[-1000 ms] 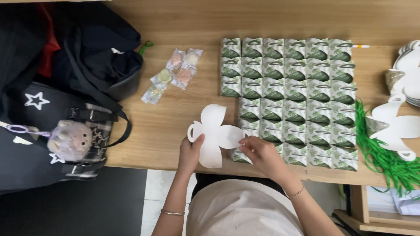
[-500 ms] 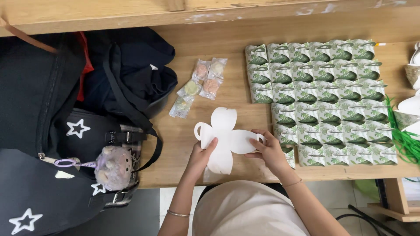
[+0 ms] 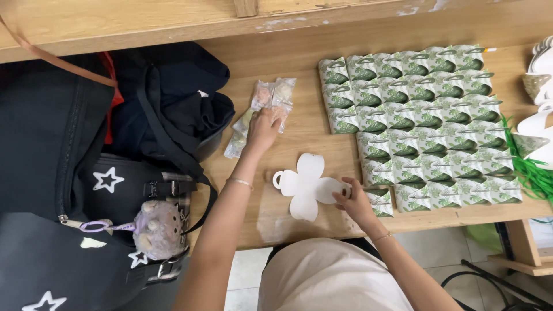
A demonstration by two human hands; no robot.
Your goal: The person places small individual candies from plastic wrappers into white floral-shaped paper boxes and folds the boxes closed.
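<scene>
Up near the bags, the left hand [image 3: 264, 128] lies on the clear sweet packets [image 3: 262, 112], its fingers curled down onto them; whether it actually pinches one cannot be told, since the hand covers the contact. The packets sit in a loose bunch on the tabletop [image 3: 299, 63], just beside the dark bags [image 3: 144, 115], within an arm's stretch. Closer to the body, the right hand [image 3: 352, 201] pinches the right lobe of a white flat-cut blank [image 3: 305, 185], thumb and fingertips pressed on its edge, which seems to keep the thin card from sliding while the other arm reaches away. The blank lies flat, printed side hidden, in the bare strip between the packets and the green folded boxes [image 3: 426, 121]. Those boxes stand in tight rows, touching one another, apparently to keep finished pieces tidy and apart from the work spot. More white blanks [image 3: 541, 124] and green strands [image 3: 530, 173] rest at the far right edge.
</scene>
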